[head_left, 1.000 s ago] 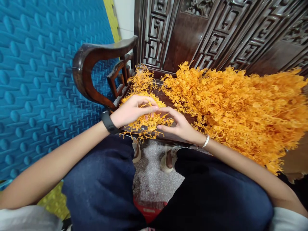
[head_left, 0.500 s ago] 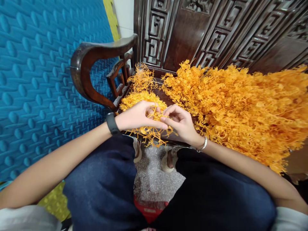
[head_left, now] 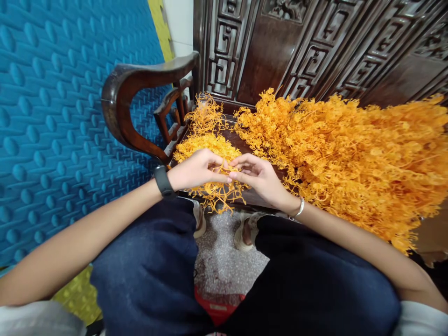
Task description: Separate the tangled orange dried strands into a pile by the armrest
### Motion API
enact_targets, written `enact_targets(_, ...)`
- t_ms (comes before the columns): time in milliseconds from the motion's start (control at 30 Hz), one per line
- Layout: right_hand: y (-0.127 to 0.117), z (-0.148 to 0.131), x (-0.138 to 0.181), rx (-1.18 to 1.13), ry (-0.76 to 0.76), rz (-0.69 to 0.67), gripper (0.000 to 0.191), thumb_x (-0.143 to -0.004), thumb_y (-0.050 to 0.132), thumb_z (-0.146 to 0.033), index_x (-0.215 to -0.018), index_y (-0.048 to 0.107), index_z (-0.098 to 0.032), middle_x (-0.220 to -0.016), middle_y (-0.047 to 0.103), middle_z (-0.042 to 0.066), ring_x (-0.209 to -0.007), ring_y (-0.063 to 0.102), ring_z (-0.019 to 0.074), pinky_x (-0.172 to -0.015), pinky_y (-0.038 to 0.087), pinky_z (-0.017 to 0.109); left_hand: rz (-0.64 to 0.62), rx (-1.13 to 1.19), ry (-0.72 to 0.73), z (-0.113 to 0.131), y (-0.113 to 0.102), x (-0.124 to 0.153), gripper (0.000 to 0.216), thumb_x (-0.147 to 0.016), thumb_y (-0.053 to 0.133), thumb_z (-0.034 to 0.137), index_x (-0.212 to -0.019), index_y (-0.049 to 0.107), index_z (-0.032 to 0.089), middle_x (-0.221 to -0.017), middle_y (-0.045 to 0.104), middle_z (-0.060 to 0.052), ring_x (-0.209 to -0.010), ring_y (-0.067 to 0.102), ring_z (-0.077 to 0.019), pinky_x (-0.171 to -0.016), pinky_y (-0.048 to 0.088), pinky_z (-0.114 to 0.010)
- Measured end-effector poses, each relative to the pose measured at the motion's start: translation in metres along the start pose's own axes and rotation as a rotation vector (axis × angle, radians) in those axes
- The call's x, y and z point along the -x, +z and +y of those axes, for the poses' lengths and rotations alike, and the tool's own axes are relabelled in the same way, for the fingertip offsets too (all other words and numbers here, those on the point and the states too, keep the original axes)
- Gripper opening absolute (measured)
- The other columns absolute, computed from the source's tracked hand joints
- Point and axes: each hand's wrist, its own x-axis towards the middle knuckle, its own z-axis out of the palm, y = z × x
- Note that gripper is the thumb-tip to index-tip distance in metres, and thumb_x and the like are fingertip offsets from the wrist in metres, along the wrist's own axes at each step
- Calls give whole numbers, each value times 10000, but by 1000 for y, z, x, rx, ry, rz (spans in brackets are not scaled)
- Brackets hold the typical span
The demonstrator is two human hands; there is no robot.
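Note:
My left hand (head_left: 195, 171), a dark band at its wrist, is closed around a yellow-orange, thin-branched sprig that looks like artificial foliage. From the right, my right hand (head_left: 263, 178), with a silver bangle, pinches the same sprig; its fingertips meet those of my left hand. Branched tips of the sprig (head_left: 221, 198) hang below the fingers near the seat's front edge. Just behind my hands lies a small heap of yellow sprigs (head_left: 210, 143). My fingers partly hide the held part.
A large pile of orange sprigs (head_left: 357, 163) covers the right of the dark wooden bench. The bench's curved armrest (head_left: 115, 100) rises at left, and its carved back (head_left: 268, 60) stands behind. Blue textured matting (head_left: 52, 121) fills the left side. A red object (head_left: 220, 308) sits between my legs.
My right hand has shifted slightly left, and its fingertips are now closer to my left hand's. The sprig's hanging tips have swung a little to the left.

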Motion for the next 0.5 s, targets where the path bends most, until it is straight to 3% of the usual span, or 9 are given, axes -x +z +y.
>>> enact_targets(267,3,4,0,147,-120,158,105,-714,682,-231,-735,599,-169,-729,606,-5,-690,556,104,-676,447,272,-135,44,-124,1,0,-2,178,-724,619,282,-684,634,109,-478,352,74,-444,265,-44,-444,196,-211)
enact_targets(500,2,6,-3,189,-155,241,101,-726,660,-241,-727,583,-176,-714,590,-12,-672,539,102,-657,429,274,-111,108,-173,6,0,-6,171,-718,622,278,-653,649,122,-448,335,77,-430,234,-45,-435,173,-219)
